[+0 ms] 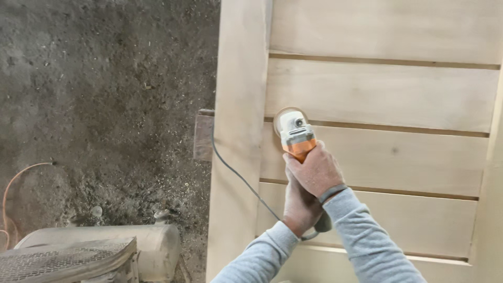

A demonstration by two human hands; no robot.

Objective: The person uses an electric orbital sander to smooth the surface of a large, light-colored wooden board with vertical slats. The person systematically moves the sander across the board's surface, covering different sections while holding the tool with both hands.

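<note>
1. Head view, far left: a thin orange cord (11,184) loops over the dusty dirt floor (105,94), and below it sits a dust-coated machine with a mesh guard (89,255) at the bottom edge.
2. Next comes a small wooden block (203,137) butting against the left edge of the pale wooden panel (387,94), which is built from horizontal boards with dark grooves between them inside an upright frame.
3. A dark power cable (241,178) runs down across the frame's left upright toward your hands.
4. Your left hand (299,205) is closed around the rear of the tool body, fingers wrapped under it, sitting just beneath your other hand.
5. The orange and grey angle grinder (296,134) rests with its round disc on the panel, at the groove just beside the left upright.
6. Your right hand (314,171) is clamped over the top of the grinder's orange body, fingers curled tight, none spread; a dark band shows at the wrist, and both arms wear grey sleeves.
</note>
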